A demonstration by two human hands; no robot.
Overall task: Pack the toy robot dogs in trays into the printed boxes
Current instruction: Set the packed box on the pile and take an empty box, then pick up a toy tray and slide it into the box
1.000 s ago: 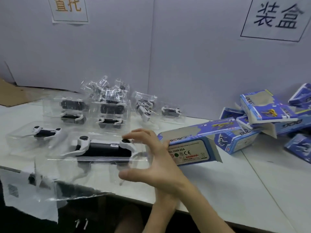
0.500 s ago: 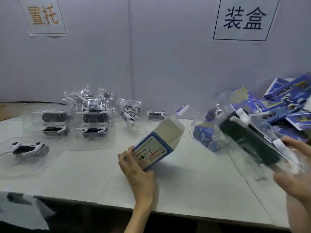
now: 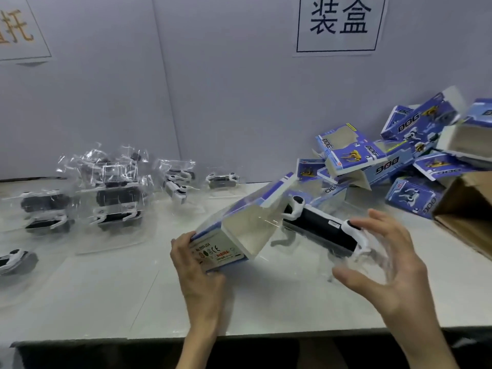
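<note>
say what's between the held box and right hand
Head view: the toy robot dog in its clear tray, held by the right hand, pointing at the printed box.

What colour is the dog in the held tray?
The toy dog is black with white legs; head view.

Brown cardboard carton (image 3: 468, 209), open, far right of the grip. Black-character sign (image 3: 338, 25) on grey wall (image 3: 213, 89), above and behind the grip. Orange-character sign (image 3: 18, 30) far upper left.

Left hand (image 3: 197, 270), right hand (image 3: 395, 270): curled grips (right wider)
</note>
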